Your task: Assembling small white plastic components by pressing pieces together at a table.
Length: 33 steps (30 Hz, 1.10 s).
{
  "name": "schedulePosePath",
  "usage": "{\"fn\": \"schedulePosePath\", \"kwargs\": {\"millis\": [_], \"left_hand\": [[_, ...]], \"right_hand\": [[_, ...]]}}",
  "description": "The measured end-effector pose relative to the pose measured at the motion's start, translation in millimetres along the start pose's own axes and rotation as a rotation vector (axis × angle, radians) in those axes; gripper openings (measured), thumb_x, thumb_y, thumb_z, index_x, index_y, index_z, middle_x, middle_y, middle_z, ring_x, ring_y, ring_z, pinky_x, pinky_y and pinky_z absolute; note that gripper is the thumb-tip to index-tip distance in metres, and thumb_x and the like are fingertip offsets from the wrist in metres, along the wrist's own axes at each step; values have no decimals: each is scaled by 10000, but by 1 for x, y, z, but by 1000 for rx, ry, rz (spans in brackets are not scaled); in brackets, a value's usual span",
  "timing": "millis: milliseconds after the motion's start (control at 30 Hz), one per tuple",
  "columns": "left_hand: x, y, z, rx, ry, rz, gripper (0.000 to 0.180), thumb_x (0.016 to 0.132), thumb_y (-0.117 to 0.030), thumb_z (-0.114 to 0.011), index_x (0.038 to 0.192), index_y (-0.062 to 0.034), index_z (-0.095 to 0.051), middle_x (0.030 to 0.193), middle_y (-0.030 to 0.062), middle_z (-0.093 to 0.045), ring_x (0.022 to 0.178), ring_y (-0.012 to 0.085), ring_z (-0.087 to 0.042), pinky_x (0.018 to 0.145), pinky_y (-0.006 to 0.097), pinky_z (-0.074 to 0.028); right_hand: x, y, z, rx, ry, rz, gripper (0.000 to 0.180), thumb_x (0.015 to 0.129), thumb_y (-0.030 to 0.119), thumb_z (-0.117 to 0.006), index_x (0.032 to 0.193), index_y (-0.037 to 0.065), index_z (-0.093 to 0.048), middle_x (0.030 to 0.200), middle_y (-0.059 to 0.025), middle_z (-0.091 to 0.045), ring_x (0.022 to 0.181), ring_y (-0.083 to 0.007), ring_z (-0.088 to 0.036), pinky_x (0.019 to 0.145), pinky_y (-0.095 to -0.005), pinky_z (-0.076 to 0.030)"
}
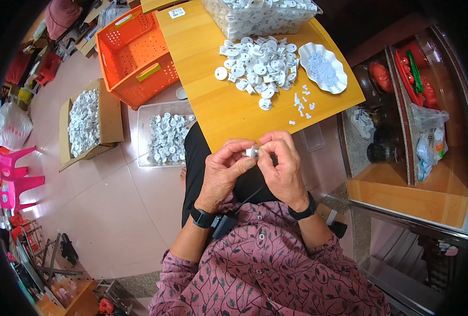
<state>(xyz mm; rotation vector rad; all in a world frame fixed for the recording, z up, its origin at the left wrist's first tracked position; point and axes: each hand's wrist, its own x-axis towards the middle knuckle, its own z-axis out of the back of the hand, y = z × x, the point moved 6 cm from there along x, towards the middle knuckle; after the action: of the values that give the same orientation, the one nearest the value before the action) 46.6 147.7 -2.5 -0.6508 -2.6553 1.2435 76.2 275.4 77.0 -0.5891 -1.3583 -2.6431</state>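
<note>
Over my lap, just off the table's near edge, my left hand [224, 167] pinches a small round white plastic part [252, 152] between thumb and forefinger. From the other side my right hand [282, 167] closes its fingertips against the same part; whether a tiny piece sits in them is hidden. Beyond my hands, a heap of similar white round parts [260, 66] lies on the yellow wooden table [207, 100]. Several tiny white pieces [300, 102] are scattered to its right. A scalloped white dish [342, 73] holds many small translucent pieces [321, 67].
A clear bin [228, 23] full of white parts stands at the table's far end. On the floor to the left are an orange crate [134, 87], a cardboard box [113, 118] and a clear tub [144, 137] of white parts. Open shelves [402, 105] stand at the right.
</note>
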Motion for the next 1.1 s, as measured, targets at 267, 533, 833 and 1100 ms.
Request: {"fn": "schedulePosePath", "kwargs": {"millis": [267,533,833,1100], "left_hand": [[-2,-3,2,30,18,-29,323,862,32,-728,1178,29,-659,1165,67,-610,1037,147,-610,943,274,-490],[-3,-3,1,-49,5,-1,304,877,43,-704,1176,39,-652,1163,79,-628,1060,159,-625,948,303,-523],[-3,-5,2,-73,-18,23,305,884,36,-699,1183,46,-643,1129,73,-647,1024,154,-641,939,311,-542],[-4,-3,10,55,-14,-7,307,891,51,-678,1194,17,-645,1143,84,-664,1030,166,-647,921,299,-534]], "right_hand": [[1,4,-4,-16,-7,26,130,856,-32,-633,910,12,-525,995,-172,-550,872,-317,-593,727,-396,-500],[-3,-5,-3,132,2,-68,83,891,-4,-644,931,7,-572,1019,-153,-575,893,-283,-610,738,-364,-512],[-3,-11,-7,231,24,-161,79,890,9,-654,920,0,-582,1026,-146,-585,910,-265,-616,762,-347,-515],[1,0,-6,93,15,-90,92,878,-12,-662,916,0,-579,1007,-140,-583,890,-271,-618,751,-343,-505]]}}
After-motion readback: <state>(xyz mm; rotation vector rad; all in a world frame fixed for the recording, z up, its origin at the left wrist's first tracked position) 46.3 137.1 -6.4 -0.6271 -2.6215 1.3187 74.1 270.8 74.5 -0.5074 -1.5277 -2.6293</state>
